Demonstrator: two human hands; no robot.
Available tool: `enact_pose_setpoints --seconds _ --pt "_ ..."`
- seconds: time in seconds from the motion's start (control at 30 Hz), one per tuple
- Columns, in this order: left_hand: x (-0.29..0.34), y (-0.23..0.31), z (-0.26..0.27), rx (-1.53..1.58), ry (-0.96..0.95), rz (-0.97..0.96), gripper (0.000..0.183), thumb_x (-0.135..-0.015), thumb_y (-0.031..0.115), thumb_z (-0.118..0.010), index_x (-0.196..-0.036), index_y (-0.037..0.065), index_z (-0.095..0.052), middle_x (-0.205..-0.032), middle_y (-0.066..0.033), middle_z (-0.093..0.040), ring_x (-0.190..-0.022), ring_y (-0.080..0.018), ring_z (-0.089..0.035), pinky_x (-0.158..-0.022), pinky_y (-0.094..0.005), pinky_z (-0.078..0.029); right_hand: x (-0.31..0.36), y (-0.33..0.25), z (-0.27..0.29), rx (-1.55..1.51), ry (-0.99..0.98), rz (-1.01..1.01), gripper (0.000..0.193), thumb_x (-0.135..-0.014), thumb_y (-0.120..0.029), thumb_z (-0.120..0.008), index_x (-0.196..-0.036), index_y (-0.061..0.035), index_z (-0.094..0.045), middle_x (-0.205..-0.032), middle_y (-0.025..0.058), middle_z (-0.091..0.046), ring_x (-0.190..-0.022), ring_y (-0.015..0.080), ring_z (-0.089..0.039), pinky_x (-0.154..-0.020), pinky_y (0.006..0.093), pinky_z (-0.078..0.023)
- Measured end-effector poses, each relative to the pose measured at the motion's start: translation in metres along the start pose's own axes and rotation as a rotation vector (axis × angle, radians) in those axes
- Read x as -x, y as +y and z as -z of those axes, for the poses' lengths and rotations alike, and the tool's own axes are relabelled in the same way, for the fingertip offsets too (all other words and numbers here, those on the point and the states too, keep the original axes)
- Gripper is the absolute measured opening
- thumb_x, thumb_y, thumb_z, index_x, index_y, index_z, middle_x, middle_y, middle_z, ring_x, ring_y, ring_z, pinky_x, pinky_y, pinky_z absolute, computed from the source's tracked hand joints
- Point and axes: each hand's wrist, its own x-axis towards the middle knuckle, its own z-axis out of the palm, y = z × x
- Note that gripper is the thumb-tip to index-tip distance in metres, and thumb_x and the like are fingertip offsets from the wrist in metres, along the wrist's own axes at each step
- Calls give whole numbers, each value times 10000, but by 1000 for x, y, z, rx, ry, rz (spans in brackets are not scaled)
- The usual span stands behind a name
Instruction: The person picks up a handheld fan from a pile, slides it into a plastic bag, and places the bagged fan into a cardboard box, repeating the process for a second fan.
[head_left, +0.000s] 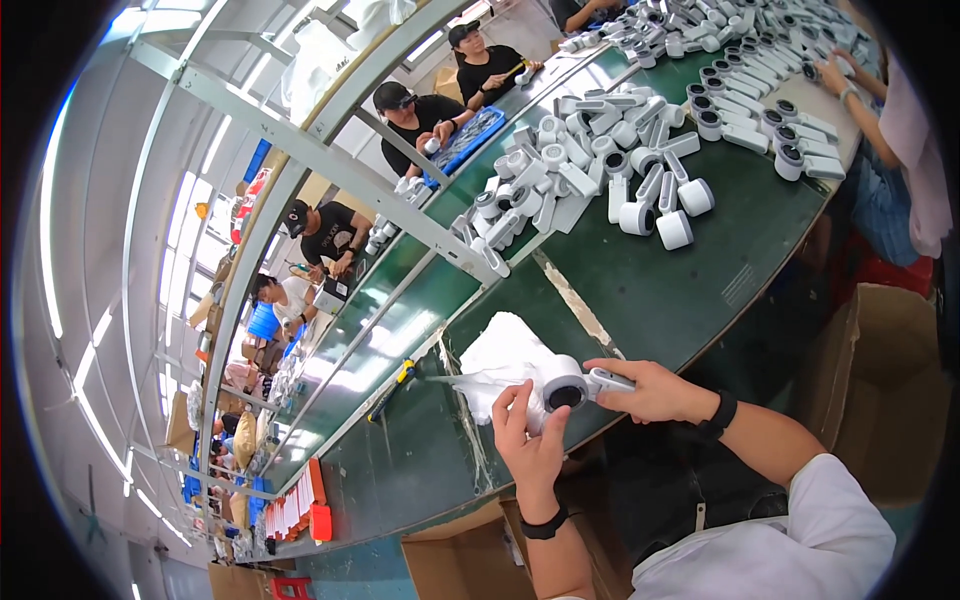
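One white device (566, 380), held at both ends above the near edge of the table (690, 310)

My right hand (645, 390) is gripping the slim handle (612, 381), fingers wrapping narrowly around it. My left hand (530, 440) is holding the drum-shaped head from the near left, thumb pressing by its lower rim and fingers bending along its side. I am probably sharing the weight like this because the head is looking bulkier than the handle; the left grip is likely steadying it while the right one is setting its angle. The dark round face is turning toward me, which is leaving it easy to inspect.

A crumpled white sheet (500, 350) is lying just beyond the head and to its left, perhaps for quick reach; I cannot tell whether it is plastic or cloth. Farther left, a yellow-and-black tool (406, 371) is resting well apart from my fingers, presumably out of their way.

On the far side, similar devices (578, 180) are sprawling in a loose heap, while at the far right others (742, 98) are lining up in rows, seemingly for easier picking, near a co-worker's hand (832, 72).
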Motion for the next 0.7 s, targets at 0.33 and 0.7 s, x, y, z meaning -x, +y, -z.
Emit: enact_pose_setpoints --seconds 0.33,0.7 --pt "1 -6 4 557 142 603 275 -958 139 -608 -1148 -57 -634 -640 29 -527 -539 -43 -407 -499 -208 -303 -12 35 9 -122 -314 214 457 -920 -115 -619 -1340 -72 -444 -1035 33 -625 -881 108 -602 -787 267 -495" --pt "1 -5 21 646 -128 527 221 -940 76 -591 -1107 -47 -667 -1195 -104 -608 -1017 -119 -563 -874 -250 -446 -15 -1 14 149 -502 114 665 -920 -148 -609 -1489 -127 -264 -957 68 -637 -851 138 -601 -826 300 -478"
